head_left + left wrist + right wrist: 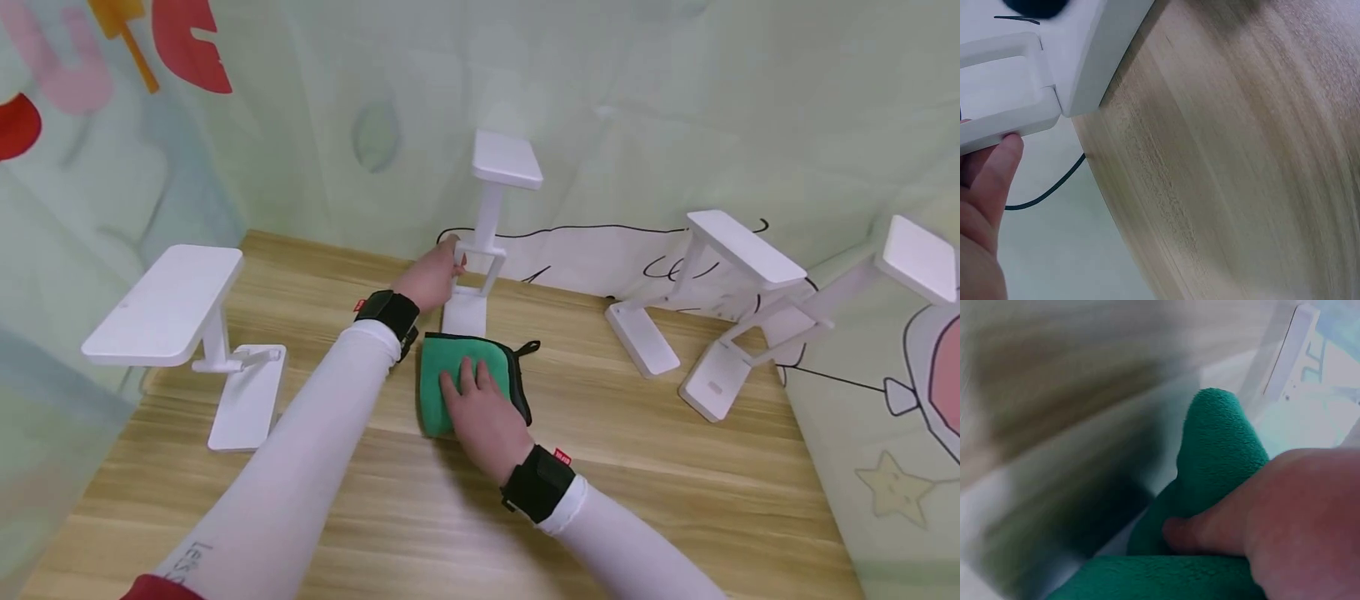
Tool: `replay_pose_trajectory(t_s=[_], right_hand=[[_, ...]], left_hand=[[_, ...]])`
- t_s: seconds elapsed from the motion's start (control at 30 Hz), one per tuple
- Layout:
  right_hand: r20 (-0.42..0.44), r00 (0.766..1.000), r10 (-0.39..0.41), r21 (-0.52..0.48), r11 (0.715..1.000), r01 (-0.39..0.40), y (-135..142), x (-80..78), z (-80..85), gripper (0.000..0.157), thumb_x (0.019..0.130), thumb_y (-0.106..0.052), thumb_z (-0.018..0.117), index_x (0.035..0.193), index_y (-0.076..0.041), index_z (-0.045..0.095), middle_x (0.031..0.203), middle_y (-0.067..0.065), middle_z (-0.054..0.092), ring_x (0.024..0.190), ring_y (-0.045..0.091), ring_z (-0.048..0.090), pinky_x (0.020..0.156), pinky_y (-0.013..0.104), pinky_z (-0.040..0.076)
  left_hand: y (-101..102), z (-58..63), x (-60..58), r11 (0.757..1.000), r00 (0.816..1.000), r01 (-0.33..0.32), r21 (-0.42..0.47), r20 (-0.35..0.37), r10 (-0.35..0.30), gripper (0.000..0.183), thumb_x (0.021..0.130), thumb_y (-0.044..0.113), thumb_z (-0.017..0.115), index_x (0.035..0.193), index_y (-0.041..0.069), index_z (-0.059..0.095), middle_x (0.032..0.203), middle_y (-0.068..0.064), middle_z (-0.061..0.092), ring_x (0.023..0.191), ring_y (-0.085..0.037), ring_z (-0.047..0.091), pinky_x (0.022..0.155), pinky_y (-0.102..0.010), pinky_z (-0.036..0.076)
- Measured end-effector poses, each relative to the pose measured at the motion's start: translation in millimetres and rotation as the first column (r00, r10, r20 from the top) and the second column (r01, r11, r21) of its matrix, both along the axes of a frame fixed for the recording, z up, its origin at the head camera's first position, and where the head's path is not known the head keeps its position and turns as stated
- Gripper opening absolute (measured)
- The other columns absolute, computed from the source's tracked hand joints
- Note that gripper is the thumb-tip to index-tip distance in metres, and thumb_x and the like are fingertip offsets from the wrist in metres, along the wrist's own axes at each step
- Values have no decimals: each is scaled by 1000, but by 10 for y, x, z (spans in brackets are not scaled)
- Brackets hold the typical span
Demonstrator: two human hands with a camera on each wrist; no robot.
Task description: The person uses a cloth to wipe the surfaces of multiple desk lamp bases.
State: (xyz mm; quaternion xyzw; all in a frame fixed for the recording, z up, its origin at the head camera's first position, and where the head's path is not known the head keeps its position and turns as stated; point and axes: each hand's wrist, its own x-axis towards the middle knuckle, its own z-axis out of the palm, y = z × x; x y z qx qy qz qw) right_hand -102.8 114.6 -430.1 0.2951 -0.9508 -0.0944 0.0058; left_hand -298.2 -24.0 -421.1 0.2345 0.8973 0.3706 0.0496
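Note:
My left hand (pixel 429 279) grips the side of the hinged frame on a white foldable phone stand (pixel 465 315) at the back middle. The left wrist view shows its thumb (pixel 999 172) against the edge of that frame. A green cloth (pixel 441 367) with a black border and a small black loop lies over the front of the stand's base. On top of the cloth is my right hand (pixel 487 421), fingers spread toward the stand. Seen from the right wrist, the thumb (pixel 1204 536) holds a fold of the fuzzy green fabric.
Another white stand (pixel 243 408) is at the left of the wooden table (pixel 420 533). Two more, a nearer stand (pixel 716 387) and a stand behind it (pixel 645 342), are on the right. A printed curtain (pixel 300 167) hangs around the back and sides.

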Motion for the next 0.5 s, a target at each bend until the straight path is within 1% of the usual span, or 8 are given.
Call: replay_pose_trajectory(t_s=[0.13,0.27,0.33,0.5], right_hand=[[-47,998,46,-25,999,-47,-80,-43,-36,46,99,-7,57,144,-12,50,136,30,52,124,46,46,99,45,47],[-52,996,68,-21,997,-70,-165,-145,-35,48,99,-8,58,146,-11,47,134,29,54,123,45,48,99,43,48],[-30,997,73,-23,997,-74,-210,-221,-24,48,99,-9,58,146,-9,47,135,29,53,124,44,48,101,43,46],[81,995,57,-73,996,-52,-297,-489,-1,49,97,-12,59,143,-4,47,140,28,49,128,45,42,104,45,43]], left_hand=[[11,-1,-7,1000,1000,6,1,-13,-6,22,101,-1,48,122,-1,40,104,-11,53,93,-22,55,80,-37,48],[29,-13,-10,1000,1000,22,-7,-13,-22,23,101,-1,48,123,-2,40,105,-11,53,94,-21,55,81,-36,48],[26,-18,-10,1000,1000,22,-14,-12,-22,21,102,2,47,122,-2,40,105,-12,53,93,-22,55,81,-36,48],[-13,8,8,1000,1000,-3,-9,15,3,20,104,5,46,123,-1,39,106,-11,52,92,-22,54,82,-38,47]])
